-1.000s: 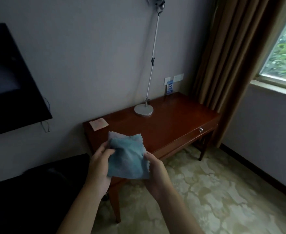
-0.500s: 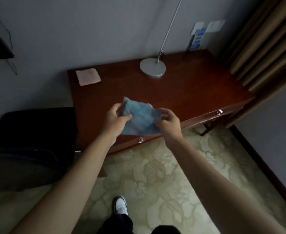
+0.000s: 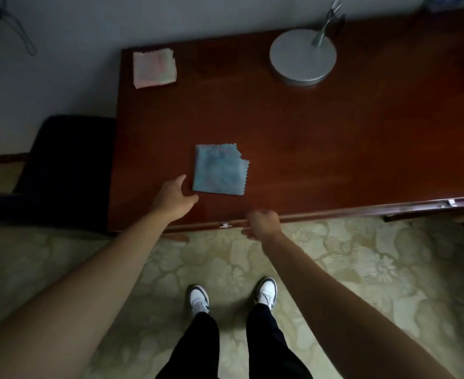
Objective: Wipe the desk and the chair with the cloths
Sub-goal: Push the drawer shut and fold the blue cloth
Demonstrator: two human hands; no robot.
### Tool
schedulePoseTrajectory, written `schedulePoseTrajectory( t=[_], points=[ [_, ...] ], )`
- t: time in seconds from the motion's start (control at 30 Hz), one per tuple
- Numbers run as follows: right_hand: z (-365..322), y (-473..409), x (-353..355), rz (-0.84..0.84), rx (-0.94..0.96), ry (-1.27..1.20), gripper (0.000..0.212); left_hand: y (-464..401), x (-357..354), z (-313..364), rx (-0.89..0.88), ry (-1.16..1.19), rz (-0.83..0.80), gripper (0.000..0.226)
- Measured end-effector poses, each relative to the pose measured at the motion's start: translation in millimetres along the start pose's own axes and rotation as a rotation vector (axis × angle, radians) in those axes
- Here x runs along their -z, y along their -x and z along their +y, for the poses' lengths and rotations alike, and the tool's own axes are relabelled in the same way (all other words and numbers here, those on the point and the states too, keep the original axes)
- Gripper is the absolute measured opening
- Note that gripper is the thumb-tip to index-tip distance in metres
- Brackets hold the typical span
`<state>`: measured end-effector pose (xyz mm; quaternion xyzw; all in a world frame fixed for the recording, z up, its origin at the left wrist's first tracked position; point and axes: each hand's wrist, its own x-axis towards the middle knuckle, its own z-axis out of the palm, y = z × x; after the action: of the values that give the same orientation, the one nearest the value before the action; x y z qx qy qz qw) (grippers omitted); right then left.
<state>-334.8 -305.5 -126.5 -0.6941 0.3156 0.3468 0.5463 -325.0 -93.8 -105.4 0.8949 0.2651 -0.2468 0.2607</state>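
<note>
A folded blue cloth (image 3: 219, 170) lies flat on the dark red wooden desk (image 3: 321, 138), near its front edge. My left hand (image 3: 173, 199) hovers just left of the cloth, fingers apart, holding nothing. My right hand (image 3: 262, 224) is over the desk's front edge, below and right of the cloth, fingers loosely curled and empty. A folded pink cloth (image 3: 154, 68) rests at the desk's back left corner. The dark chair (image 3: 66, 170) stands to the left of the desk.
A lamp with a round grey base (image 3: 303, 57) stands at the back of the desk. Drawer knobs (image 3: 225, 225) show along the front edge. My feet (image 3: 232, 296) stand on patterned carpet. The wall runs behind the desk.
Both hands held the blue cloth in the air; now it lies on the desk and both hands have let go. The view has tilted down toward the desk.
</note>
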Motion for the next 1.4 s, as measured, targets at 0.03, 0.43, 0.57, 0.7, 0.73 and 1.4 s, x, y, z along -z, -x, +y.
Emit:
schedulePoseTrajectory(
  t=[0.03, 0.43, 0.57, 0.7, 0.73, 1.4],
  points=[
    [8, -10, -3, -0.054, -0.055, 0.017, 0.017, -6, -8, -1, 0.029, -0.063, -0.044, 0.081],
    [56, -57, -48, -0.137, -0.045, 0.243, 0.015, -17, -28, -8, 0.04, -0.305, -0.133, 0.096],
    [50, -57, -53, -0.159, -0.057, 0.385, 0.015, -15, -30, -8, 0.045, -0.301, -0.125, 0.097],
    [43, -45, -55, -0.115, -0.05, 0.542, 0.032, -14, -32, -7, 0.045, -0.3, -0.119, 0.097],
    [45, -40, -54, -0.112, -0.054, 0.583, 0.034, -14, -32, -7, 0.048, -0.305, -0.117, 0.097],
    [80, -1, 47, -0.32, 0.287, 1.514, 0.047, -9, -28, -7, 0.036, -0.387, -0.109, 0.094]
  ],
)
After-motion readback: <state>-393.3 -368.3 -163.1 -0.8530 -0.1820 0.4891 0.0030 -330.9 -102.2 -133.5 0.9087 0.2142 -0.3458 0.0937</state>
